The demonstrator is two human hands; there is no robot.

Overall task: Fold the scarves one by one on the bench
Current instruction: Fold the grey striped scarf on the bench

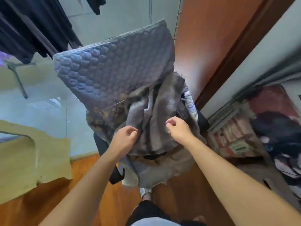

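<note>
I am looking down at the quilted surface (105,75), where a grey-brown scarf (151,115) is lying in a rumpled heap at its near end, partly spilling over the front edge toward me. To do this step well, I would be finding two corners of one edge, lifting the cloth clear of the pile beneath it, and spreading it flat over the open quilted area beyond before making the first fold; folding it while it is bunched would likely give a lumpy result. Both arms are reaching forward, bare, elbows low. The left hand (126,138) is pinching the scarf's left side with curled fingers, and the right hand (178,128) is bunched at its right side, though I cannot tell whether it actually has cloth.
</note>
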